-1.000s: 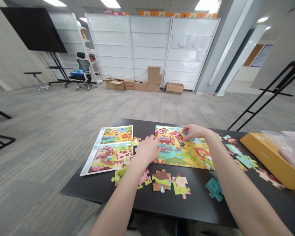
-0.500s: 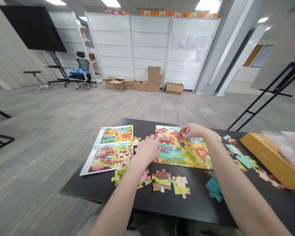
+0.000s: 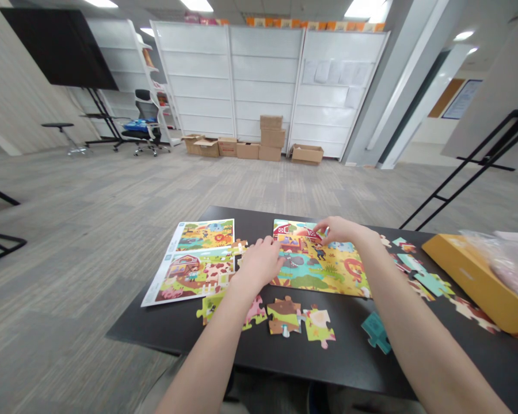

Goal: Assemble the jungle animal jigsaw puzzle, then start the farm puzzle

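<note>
A colourful jigsaw puzzle (image 3: pixel 302 282) of animals and a red barn lies on the black table. My left hand (image 3: pixel 263 259) rests at its left edge, fingers stretched out flat and holding nothing. Over the puzzle's upper edge, my right hand (image 3: pixel 337 230) has thumb and fingers closed at a puzzle piece (image 3: pixel 314 233) with red barn on it; the fingertips partly cover it. A printed picture sheet (image 3: pixel 155 290) lies left of the left hand, with a few pieces partly hidden between sheet and hand. Nearer me lie a brown-and-green piece (image 3: pixel 284 316), a yellow-green piece (image 3: pixel 319 325) and a teal piece (image 3: pixel 376 332).
More loose pieces (image 3: pixel 431 282) are scattered on the right. An orange-yellow box (image 3: pixel 470 282) with clear plastic packaging (image 3: pixel 501 253) stands at the table's right side. Beyond the table are cardboard boxes (image 3: pixel 270 138), white shelving (image 3: pixel 263 75) and an office chair (image 3: pixel 144 123).
Both hands stay nearly where they were. The right hand's fingers have shifted very slightly at the upper edge of the puzzle.
</note>
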A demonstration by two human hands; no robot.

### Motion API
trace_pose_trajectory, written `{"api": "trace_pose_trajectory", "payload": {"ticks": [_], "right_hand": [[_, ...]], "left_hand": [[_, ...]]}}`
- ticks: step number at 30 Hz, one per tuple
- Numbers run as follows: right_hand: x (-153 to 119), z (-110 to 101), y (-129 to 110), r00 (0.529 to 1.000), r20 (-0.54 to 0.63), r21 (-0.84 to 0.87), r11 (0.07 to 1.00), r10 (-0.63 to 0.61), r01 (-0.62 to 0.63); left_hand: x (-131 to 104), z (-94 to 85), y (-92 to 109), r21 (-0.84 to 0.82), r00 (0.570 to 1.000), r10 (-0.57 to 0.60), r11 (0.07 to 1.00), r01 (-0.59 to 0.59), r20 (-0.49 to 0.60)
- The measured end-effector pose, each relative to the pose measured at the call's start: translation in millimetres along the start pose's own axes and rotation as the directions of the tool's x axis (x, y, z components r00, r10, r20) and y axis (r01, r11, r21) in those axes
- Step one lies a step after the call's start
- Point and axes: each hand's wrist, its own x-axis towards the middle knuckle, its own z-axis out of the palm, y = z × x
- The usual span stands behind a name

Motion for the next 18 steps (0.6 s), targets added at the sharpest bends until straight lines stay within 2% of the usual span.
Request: {"api": "trace_pose_trajectory", "payload": {"ticks": [4, 10, 18], "right_hand": [[2.1, 1.4, -1.7, 1.000, -0.024, -0.022, 1.000, 0.000, 0.000], [6.3, 2.2, -1.4, 1.000, 0.007, -0.115, 0.993, -0.015, 0.016], [0.0, -1.6, -14.7, 1.000, 0.028, -0.187, 0.982, -0.003, 0.008]], "left_hand": [[0.4, 0.4, -0.2, -0.005, 1.000, -0.005, 1.000, 0.005, 0.006], [0.1, 0.1, 0.3, 0.009, 1.000, 0.000, 1.000, 0.000, -0.001], [0.4, 0.0, 0.4, 0.019, 1.000, 0.002, 1.000, -0.001, -0.001]]}}
